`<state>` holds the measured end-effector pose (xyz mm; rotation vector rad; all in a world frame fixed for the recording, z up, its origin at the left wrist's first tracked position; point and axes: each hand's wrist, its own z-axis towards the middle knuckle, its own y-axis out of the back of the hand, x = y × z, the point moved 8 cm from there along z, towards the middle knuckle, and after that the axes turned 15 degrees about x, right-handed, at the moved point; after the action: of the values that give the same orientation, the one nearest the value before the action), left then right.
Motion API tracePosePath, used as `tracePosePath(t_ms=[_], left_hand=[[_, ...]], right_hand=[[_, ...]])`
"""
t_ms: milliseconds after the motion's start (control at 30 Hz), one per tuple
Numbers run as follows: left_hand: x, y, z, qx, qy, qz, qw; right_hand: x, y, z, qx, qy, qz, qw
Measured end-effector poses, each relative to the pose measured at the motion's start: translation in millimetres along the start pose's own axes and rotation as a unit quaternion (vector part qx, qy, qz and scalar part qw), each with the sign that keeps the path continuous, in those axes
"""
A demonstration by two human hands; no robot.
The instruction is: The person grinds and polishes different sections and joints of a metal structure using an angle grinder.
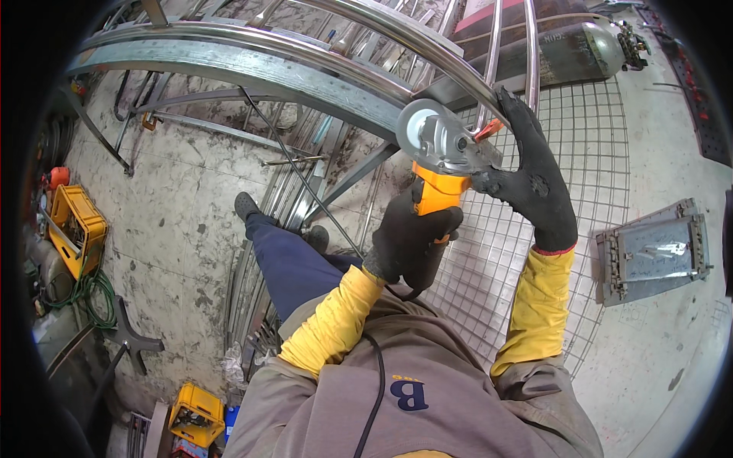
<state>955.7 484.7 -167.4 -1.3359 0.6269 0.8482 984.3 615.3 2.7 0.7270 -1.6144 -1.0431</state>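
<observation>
Two gloved hands are in on the action, and between them, just off the middle toward one o'clock, sits an orange angle grinder [441,195]! The left hand [412,240] has it, black fingers wrapped firmly round the body, the tool standing with its head toward twelve. Up top, a pale disc [421,128] faces out of the guard, right by the end of a broad steel beam [229,65] that sweeps in from eleven.

Over at two o'clock, the right hand [540,179] is spread wide, thumb reaching to the grinder's head, fingers pointing up beside a shiny curved tube [427,42]; whether they press on the metal, nobody can tell from here. A small red-orange piece [489,131] pokes out between that hand and the disc guard.

Look around the floor [172,206]! Wire mesh [592,145] spreads from two to four o'clock, a gas cylinder [569,55] lies out toward two, and a hinged metal panel [658,252] rests at three. One yellow crate [90,217] stands at nine, a green cable [95,301] coiled just below it, and another crate [200,408] at seven. Across the sweatshirt [466,374] trails a black cord [376,397].
</observation>
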Motion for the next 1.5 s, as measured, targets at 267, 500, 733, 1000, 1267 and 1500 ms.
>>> tracePosePath(t_ms=[267,500,733,1000,1267,1500], left_hand=[[-10.8,8.6,-25.7,-0.035,0.088,-0.207,0.974],[-46.1,57.1,-119.7,-0.167,0.031,-0.101,0.98],[-70.0,96.4,-215.9,-0.284,0.025,-0.068,0.956],[-110.3,91.3,-272.1,-0.309,-0.039,-0.052,0.949],[-129.8,88.1,-264.5,-0.298,-0.052,-0.023,0.953],[-131.1,97.2,-281.0,-0.331,-0.058,-0.001,0.942]], right_hand=[[7.3,4.0,-0.2,-0.02,0.018,0.017,0.999],[12.8,2.2,3.8,-0.07,0.004,-0.008,0.997],[7.8,-13.8,0.5,-0.221,-0.029,-0.13,0.966],[13.9,-10.7,-11.2,-0.305,0.056,-0.127,0.942],[-7.1,-10.8,-12.9,-0.257,0.027,-0.07,0.963],[-25.1,-30.7,-69.7,-0.335,0.087,0.489,0.801]])
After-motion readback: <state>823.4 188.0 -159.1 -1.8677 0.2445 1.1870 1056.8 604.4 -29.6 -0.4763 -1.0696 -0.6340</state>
